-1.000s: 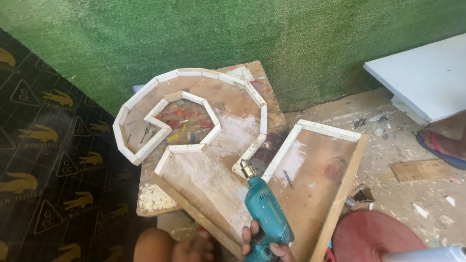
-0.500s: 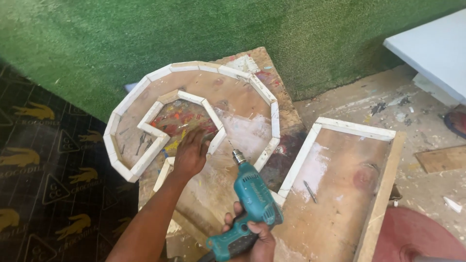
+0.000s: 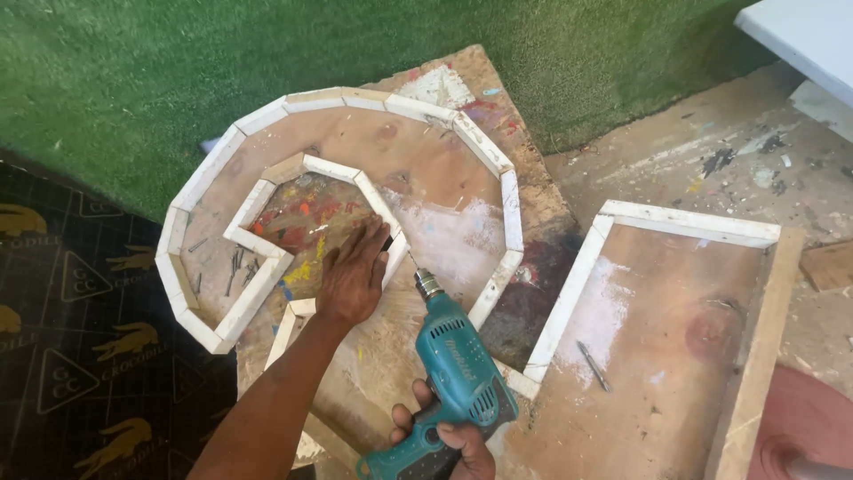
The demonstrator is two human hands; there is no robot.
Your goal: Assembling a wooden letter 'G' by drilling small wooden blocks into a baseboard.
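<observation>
Right grip (image 3: 449, 434) closed around a teal drill (image 3: 458, 378); left grip (image 3: 354, 276) spread flat, pressing the curved wooden frame (image 3: 391, 236).

Drill (image 3: 453, 391) grip cut by bottom edge (right hand (image 3: 449, 437) too).

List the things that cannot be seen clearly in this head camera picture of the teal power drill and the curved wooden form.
- Drill bit tip: the left hand covers where it meets the white strip, head view.
- Teal power drill handle: cut by the bottom edge and wrapped by the right hand.
- Small nails inside the curved wooden form: too small to count.
- Rectangular wooden frame: lower part cut off.
</observation>
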